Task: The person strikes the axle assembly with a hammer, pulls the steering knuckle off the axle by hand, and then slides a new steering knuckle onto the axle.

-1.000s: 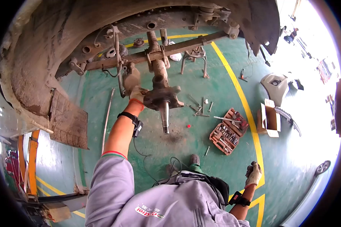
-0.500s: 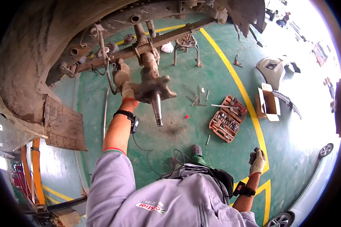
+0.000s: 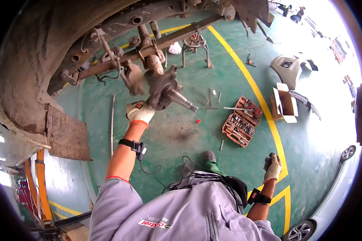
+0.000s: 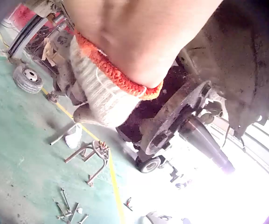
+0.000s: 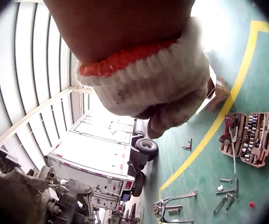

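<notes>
My left hand (image 3: 140, 111), in a white knit glove with an orange cuff, grips the near left edge of a rusty steering knuckle (image 3: 161, 90); its fingertips are hidden behind the metal. The knuckle's bare, tapered spindle (image 3: 183, 99) points right and down. In the left wrist view the glove (image 4: 104, 93) lies against the knuckle's flange (image 4: 164, 122). A rusty axle beam (image 3: 153, 60) runs behind the knuckle, and a brownish bracket-like part (image 3: 133, 78) hangs beside it. Out to the right, my gloved right hand (image 3: 273, 166) hangs with loosely curled fingers and dark-soiled fingertips, holding nothing visible.
A dirty wheel arch (image 3: 32, 52) curves overhead on the left. On the green floor lie an open socket set (image 3: 242, 122), several wrenches (image 3: 211, 100), a red cap (image 3: 198, 121) and a long bar (image 3: 112, 124). Farther off are a metal stool (image 3: 196, 42) and a cardboard box (image 3: 283, 103).
The steering knuckle has swivelled, its spindle swinging from pointing down to pointing right. My left hand has come out from behind it toward me. My right hand still hangs at the side.
</notes>
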